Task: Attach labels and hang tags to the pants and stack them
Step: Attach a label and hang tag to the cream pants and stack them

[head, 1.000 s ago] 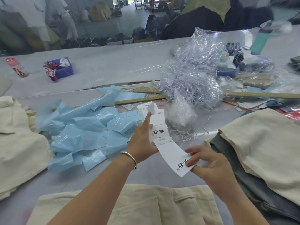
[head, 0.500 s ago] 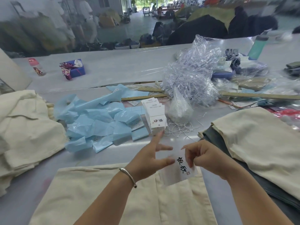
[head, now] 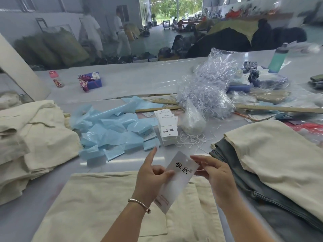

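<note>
Since one second ago, both hands are bringing the white printed card hang tag (head: 176, 179) from the white tag stack (head: 168, 131) to above the cream folded pants (head: 97, 206) on the bench (head: 21, 217). Left hand (head: 150, 179) is pinching it; right hand (head: 215, 173) is touching its edge, fingers half curled. Attachment and stacking appear outstanding.

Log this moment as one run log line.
stage: tagging | left hand: holds hang tag | right hand: at tag edge | pants: flat below

hang tag (head: 176, 182) small print — unreadable, blurred
</note>
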Demonstrator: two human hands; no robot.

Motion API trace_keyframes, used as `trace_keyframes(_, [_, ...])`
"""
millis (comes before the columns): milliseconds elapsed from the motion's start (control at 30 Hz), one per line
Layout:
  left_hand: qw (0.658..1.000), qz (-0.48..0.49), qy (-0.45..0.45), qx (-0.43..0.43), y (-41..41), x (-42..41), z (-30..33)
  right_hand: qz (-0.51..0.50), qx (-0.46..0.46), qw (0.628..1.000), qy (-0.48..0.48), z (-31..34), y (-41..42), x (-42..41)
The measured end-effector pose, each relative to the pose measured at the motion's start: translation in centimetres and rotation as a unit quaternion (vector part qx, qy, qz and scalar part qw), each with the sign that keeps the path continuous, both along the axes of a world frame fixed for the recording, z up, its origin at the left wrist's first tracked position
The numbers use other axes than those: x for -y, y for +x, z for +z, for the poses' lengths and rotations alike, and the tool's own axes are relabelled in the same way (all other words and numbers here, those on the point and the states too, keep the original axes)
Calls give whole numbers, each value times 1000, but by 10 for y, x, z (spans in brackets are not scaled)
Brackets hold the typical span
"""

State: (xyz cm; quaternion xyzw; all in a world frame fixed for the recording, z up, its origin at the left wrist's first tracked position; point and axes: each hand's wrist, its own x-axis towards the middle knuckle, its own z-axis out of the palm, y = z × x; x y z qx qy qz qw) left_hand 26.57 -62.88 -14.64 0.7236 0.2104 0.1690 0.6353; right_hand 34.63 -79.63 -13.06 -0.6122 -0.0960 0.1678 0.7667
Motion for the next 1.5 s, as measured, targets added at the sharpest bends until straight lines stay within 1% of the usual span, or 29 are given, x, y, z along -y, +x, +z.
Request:
trace_keyframes(67, [999,43,17,17,-2,7,-4,-70,-16,997,34,-10,-18,-2])
trace_keyframes(100, [998,61,22,24,-2,12,-5,-75,-9,997,31,-14,-27,-3])
trace_keyframes(233, [994,93,28,55,-4,28,-3,-19,42,999,-13,-23,-54,-6])
trace_keyframes(333, [991,110,48,60,-8,33,-5,-27,37,999,-30,-23,-58,-6])
trace_keyframes(400, [991,104,56,59,-14,34,-6,-40,6,999,-17,-22,-57,-6])
trace_keyframes(467, [994,81,42,68,-18,36,-6,-54,-23,998,-5,-20,-54,-4])
trace_keyframes(567, [994,64,30,83,-23,41,-9,-73,-42,996,6,-19,-48,-1])
trace_keyframes(667, [990,88,59,92,-26,43,-12,-32,-35,998,28,-17,-50,0])
trace_keyframes(733, [987,112,56,101,-26,41,-13,11,-31,999,43,-17,-53,0])
trace_keyframes(767, [986,121,51,103,-26,40,-12,21,-23,999,41,-18,-55,1])
trace_keyframes(833, [985,126,43,106,-28,39,-11,6,14,1000,22,-21,-58,2])
trace_keyframes(900, [982,128,74,115,-30,39,-8,-32,78,996,-10,-22,-61,2])
trace_keyframes(967, [979,115,106,131,-30,41,-4,-64,158,983,-63,-23,-60,0])
trace_keyframes(1033, [984,62,78,147,-29,46,3,-61,213,970,-102,-20,-59,-2])
trace_keyframes(1100, [990,-11,7,141,-26,53,7,-21,217,972,-83,-16,-60,-4])
trace_keyframes(1200, [986,-52,-93,131,-22,53,10,78,144,986,-3,-8,-61,-1])
trace_keyframes(1300, [980,-66,-131,137,-23,47,13,167,66,981,67,-1,-54,7])
trace_keyframes(1367, [977,-71,-146,140,-23,47,14,189,52,978,76,2,-50,10])
trace_keyframes(1500, [972,-83,-165,146,-23,48,14,191,37,978,82,3,-47,12])
